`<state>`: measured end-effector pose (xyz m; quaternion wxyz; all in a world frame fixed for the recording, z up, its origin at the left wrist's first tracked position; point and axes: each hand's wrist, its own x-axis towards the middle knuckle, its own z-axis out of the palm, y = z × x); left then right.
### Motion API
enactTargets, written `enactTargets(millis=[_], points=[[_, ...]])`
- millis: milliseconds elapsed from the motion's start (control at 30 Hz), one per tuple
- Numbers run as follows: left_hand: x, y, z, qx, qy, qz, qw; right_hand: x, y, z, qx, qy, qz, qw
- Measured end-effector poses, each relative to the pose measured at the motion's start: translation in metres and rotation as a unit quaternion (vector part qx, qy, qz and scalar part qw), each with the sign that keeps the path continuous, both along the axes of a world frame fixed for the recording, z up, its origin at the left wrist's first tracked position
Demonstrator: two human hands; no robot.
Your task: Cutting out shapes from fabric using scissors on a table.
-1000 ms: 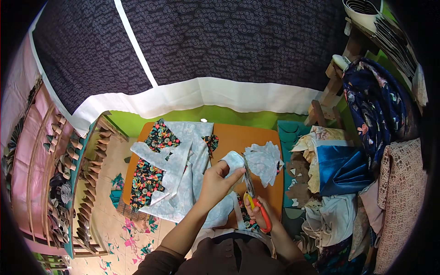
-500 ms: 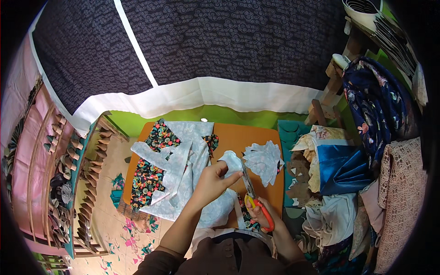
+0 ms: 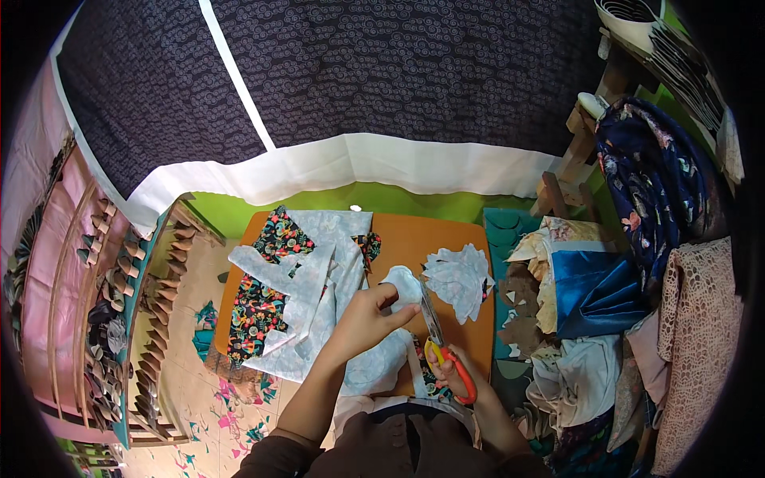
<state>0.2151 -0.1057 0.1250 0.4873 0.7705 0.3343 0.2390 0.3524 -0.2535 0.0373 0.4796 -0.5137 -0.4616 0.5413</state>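
My left hand [image 3: 373,317] pinches a small pale piece of fabric [image 3: 402,285] between thumb and fingers, above the table. In my right hand [image 3: 456,371] is a pair of scissors [image 3: 433,325] with red and yellow handles. Their blades point away from me and run along the right edge of the pale piece. Just right of the blades lies a stack of cut pale fabric pieces [image 3: 458,279] with wavy edges. A large cloth [image 3: 319,239], pale on one side and black with a bright floral print on the other, spreads beneath and left of my left hand.
The brown table [image 3: 414,231] has rounded corners. Folded fabrics, among them a shiny blue one [image 3: 598,291], are heaped at its right. A rack of shoe-shaped pieces [image 3: 155,334] stands on the left. Coloured scraps [image 3: 231,406] litter the floor. A dark patterned curtain [image 3: 398,72] hangs beyond.
Both hands stay nearly where they were. The scissors and the pale piece have shifted only very slightly.
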Motion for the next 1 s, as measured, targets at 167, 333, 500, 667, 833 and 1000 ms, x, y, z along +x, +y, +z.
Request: enactTargets(millis=[167, 333, 500, 667, 833, 1000], points=[[-0.004, 0.005, -0.004, 0.023, 0.04, -0.027, 0.999, 0.001, -0.001, 0.001, 0.0, -0.026, -0.016, 1.0], [-0.007, 0.006, -0.006, 0.033, 0.034, -0.037, 0.998, 0.005, -0.003, -0.006, -0.007, -0.045, 0.002, 0.999], [0.004, -0.004, -0.018, -0.022, -0.065, 0.045, 0.997, 0.003, -0.001, -0.005, 0.026, -0.103, -0.036, 0.994], [0.01, -0.004, -0.027, -0.027, -0.023, 0.112, 0.993, 0.004, 0.002, 0.0, 0.065, -0.167, -0.05, 0.983], [0.008, -0.003, -0.04, 0.0, -0.061, 0.086, 0.994, 0.007, 0.0, -0.01, 0.035, -0.131, -0.044, 0.99], [0.009, -0.001, -0.04, -0.021, -0.052, 0.088, 0.995, 0.01, 0.001, 0.006, 0.027, -0.146, -0.018, 0.989]])
